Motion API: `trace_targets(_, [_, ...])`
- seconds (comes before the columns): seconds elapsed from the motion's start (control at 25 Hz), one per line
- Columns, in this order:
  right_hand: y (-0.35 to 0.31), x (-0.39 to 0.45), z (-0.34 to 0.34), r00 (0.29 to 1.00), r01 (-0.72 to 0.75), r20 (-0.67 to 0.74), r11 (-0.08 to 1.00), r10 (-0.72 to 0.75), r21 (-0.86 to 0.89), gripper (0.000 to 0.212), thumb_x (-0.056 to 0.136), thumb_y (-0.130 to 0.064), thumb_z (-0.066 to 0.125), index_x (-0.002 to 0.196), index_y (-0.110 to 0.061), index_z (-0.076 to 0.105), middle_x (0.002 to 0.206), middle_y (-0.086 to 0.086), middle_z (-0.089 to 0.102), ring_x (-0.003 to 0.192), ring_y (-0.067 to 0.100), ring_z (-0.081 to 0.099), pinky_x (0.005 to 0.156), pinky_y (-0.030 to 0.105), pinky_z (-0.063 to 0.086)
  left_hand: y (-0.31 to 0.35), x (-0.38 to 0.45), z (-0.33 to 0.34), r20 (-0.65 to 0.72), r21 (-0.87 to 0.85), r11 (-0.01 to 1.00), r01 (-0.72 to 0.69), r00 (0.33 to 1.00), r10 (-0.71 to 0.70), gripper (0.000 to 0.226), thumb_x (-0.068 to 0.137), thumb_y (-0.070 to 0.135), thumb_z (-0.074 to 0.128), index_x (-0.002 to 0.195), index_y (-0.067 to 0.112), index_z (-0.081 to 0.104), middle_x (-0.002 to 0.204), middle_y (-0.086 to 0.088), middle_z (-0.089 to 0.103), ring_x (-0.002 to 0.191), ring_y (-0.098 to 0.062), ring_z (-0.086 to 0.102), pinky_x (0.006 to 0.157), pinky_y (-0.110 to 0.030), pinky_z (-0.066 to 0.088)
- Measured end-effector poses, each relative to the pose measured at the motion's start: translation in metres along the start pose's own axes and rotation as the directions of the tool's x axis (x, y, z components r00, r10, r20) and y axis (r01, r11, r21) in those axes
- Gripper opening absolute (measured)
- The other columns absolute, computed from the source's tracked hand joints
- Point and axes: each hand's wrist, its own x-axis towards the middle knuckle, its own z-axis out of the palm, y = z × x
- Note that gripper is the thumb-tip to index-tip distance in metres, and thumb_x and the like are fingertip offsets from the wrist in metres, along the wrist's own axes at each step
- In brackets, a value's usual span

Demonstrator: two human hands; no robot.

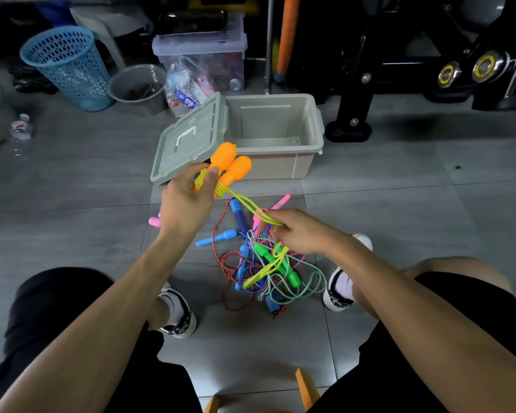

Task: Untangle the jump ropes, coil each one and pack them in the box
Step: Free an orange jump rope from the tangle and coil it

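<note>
My left hand point(188, 195) grips two orange handles point(231, 165) held side by side, with yellow rope wound round their necks. The yellow rope point(248, 204) runs down to my right hand point(298, 231), which pinches several strands of it; more yellow loops point(265, 271) hang below that hand. Under my right hand a tangled pile point(262, 263) lies on the floor, with blue, green and pink handles and red-blue, green-white and blue cords. The beige box point(307, 162) stands open behind the pile, nothing visible inside. Its lid point(188, 141) leans on the box's left side.
A blue mesh basket point(69, 67), a grey bucket point(137, 84) and a clear storage bin point(200, 55) stand at the back left. Black exercise equipment point(429, 61) fills the back right. My feet in shoes point(179, 311) flank the pile on the grey tiled floor.
</note>
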Motion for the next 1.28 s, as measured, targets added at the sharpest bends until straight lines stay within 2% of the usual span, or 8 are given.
trace_targets(0.12, [-0.016,-0.008,-0.005,0.992,0.055,-0.113,0.998,-0.051,0.03,0.021,0.09,-0.042,0.047,0.082,-0.026,0.058,0.063,-0.007,0.051,0.054,0.011,0.045,0.053,0.033,0.039,-0.013,0.005,0.004,0.026,0.385,0.923,-0.03,0.999,0.022,0.039,0.089,0.064,0.043,0.114,0.039,0.059,0.075,-0.004,0.068,0.075,-0.033,0.066,0.074,-0.042,0.055])
trace_targets(0.24, [-0.026,-0.018,-0.016,0.967,0.184,-0.126,0.952,-0.22,-0.245,0.02,0.094,-0.042,0.046,0.078,-0.03,0.048,0.067,-0.008,0.054,0.064,0.015,0.054,0.061,0.039,0.048,-0.02,-0.001,0.014,0.223,0.568,0.792,-0.221,0.969,0.111,0.045,0.089,0.069,0.039,0.118,0.041,0.057,0.084,-0.011,0.07,0.085,-0.04,0.064,0.072,-0.042,0.053])
trace_targets(0.48, [-0.025,-0.017,-0.04,0.922,0.23,-0.213,0.9,-0.323,-0.371,0.023,0.098,-0.032,0.053,0.099,-0.013,0.065,0.094,0.001,0.063,0.092,0.021,0.058,0.081,0.045,0.047,-0.006,-0.024,0.029,0.501,0.427,0.706,-0.564,0.798,0.335,0.067,0.089,0.073,0.011,0.105,0.036,0.065,0.058,0.004,0.051,0.069,-0.032,0.063,0.055,-0.03,0.034])
trace_targets(0.68, [-0.024,-0.016,-0.043,0.898,0.251,-0.264,0.903,-0.352,-0.348,0.03,0.092,-0.044,0.059,0.093,-0.018,0.073,0.084,-0.002,0.063,0.081,0.018,0.058,0.069,0.04,0.048,0.005,-0.034,0.029,0.606,0.411,0.614,-0.674,0.705,0.368,0.059,0.078,0.081,0.039,0.092,0.031,0.068,0.049,0.005,0.036,0.055,-0.022,0.038,0.055,-0.028,0.032])
trace_targets(0.8, [-0.012,-0.013,-0.053,0.912,0.237,-0.287,0.948,-0.293,-0.214,0.03,0.089,-0.047,0.062,0.089,-0.019,0.074,0.078,-0.003,0.067,0.076,0.015,0.062,0.07,0.036,0.05,0.007,-0.03,0.022,0.568,0.275,0.761,-0.587,0.738,0.364,0.046,0.075,0.07,0.049,0.086,0.03,0.069,0.051,-0.001,0.048,0.053,-0.024,0.039,0.053,-0.029,0.037])
trace_targets(0.92, [0.001,-0.012,-0.055,0.942,0.182,-0.289,0.983,-0.171,0.008,0.03,0.083,-0.053,0.066,0.081,-0.024,0.073,0.075,-0.006,0.07,0.068,0.009,0.063,0.063,0.024,0.046,0.008,-0.025,0.015,0.603,-0.059,0.962,-0.266,0.758,0.247,0.018,0.078,0.046,0.066,0.092,0.038,0.073,0.066,-0.006,0.065,0.055,-0.018,0.054,0.056,-0.033,0.044])
trace_targets(1.08, [0.013,-0.005,-0.051,0.963,0.085,-0.262,0.994,-0.065,0.066,0.023,0.088,-0.046,0.065,0.074,-0.029,0.073,0.076,0.011,0.068,0.066,0.022,0.056,0.063,0.038,0.044,0.007,-0.024,0.007,0.606,-0.281,0.96,0.0,0.775,0.178,0.014,0.082,0.023,0.067,0.094,0.025,0.075,0.087,-0.018,0.071,0.076,-0.022,0.062,0.068,-0.046,0.051])
trace_targets(1.28, [0.009,-0.015,-0.04,0.98,0.024,-0.198,1.0,-0.021,0.014,0.028,0.1,-0.031,0.052,0.076,-0.025,0.065,0.067,0.003,0.058,0.063,0.017,0.049,0.062,0.033,0.039,0.008,-0.014,0.005,0.359,-0.425,0.882,0.204,0.932,-0.043,0.015,0.091,0.018,0.062,0.086,0.024,0.075,0.062,0.007,0.067,0.053,-0.006,0.06,0.044,-0.016,0.043])
